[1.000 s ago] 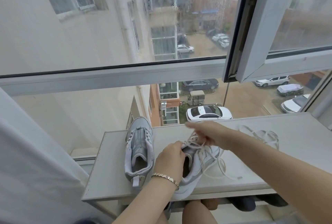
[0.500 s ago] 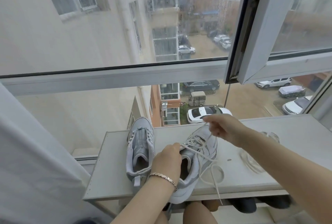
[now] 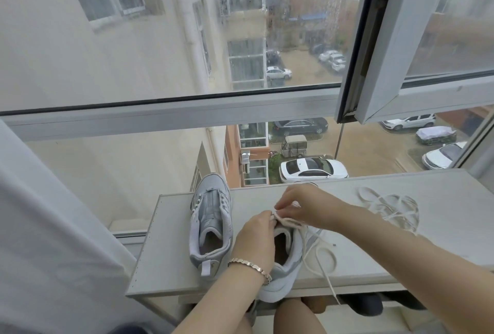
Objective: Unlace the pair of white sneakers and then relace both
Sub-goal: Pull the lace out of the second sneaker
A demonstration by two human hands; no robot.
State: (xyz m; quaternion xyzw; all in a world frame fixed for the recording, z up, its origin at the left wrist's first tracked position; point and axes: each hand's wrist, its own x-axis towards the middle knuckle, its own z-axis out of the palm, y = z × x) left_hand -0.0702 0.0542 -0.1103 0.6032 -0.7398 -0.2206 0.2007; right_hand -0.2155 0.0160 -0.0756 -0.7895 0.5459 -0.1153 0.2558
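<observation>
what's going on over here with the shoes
A person works at a white table. The left hand holds the nearer sneaker at its opening while the right hand pinches its lace near the top. The other sneaker stands beside it laceless, and a loose lace lies farther right.

Bare shelf point(image 3: 165, 266) is open left of the unlaced sneaker point(image 3: 211, 224). The gap to the second sneaker point(image 3: 288, 266) is narrow and partly covered by the left hand point(image 3: 254, 237). Its lace point(image 3: 320, 253) trails right; a loose lace point(image 3: 393, 208) covers the far right. The rear is closed by glass point(image 3: 120, 167), the left by a curtain point(image 3: 40, 226). An open sash point(image 3: 387, 52) hangs above the right side
</observation>
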